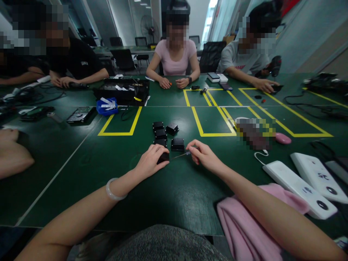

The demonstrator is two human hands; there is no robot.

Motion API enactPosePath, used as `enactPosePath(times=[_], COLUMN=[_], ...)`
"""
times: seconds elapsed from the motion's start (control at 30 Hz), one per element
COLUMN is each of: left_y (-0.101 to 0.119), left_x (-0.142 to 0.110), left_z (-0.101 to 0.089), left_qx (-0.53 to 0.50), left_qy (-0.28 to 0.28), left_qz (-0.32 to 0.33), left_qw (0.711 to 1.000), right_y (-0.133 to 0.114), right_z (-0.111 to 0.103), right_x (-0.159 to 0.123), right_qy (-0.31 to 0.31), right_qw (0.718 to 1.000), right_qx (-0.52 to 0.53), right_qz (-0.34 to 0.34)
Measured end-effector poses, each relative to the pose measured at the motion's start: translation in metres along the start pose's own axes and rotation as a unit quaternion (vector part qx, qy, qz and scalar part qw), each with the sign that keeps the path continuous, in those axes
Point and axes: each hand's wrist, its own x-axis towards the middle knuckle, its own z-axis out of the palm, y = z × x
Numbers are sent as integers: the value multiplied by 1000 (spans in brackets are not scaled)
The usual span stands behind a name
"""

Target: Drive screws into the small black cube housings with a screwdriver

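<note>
One black box (163,158) on green table (174,197), clasped in left hand (152,159), thumb on near side. Likely light, stiff plastic, smooth enough to skid; best held by side walls. Just right, slim screwdriver (179,156): tip contact with box unclear; probably light, rigid. Right hand (199,154) pinches translucent handle (188,153), best place to hold.
</note>
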Motion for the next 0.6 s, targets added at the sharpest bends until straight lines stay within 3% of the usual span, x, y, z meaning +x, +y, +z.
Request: enactPosePath(times=[0.6], left_y=[1], left_x=[1], left_z=[-2], left_qx=[7], left_qy=[-1], left_qz=[0], left_qw=[1000], right_y=[3], right_z=[-1], right_x=[2], right_qy=[6], right_qw=[1000], right_qx=[11], right_qz=[22])
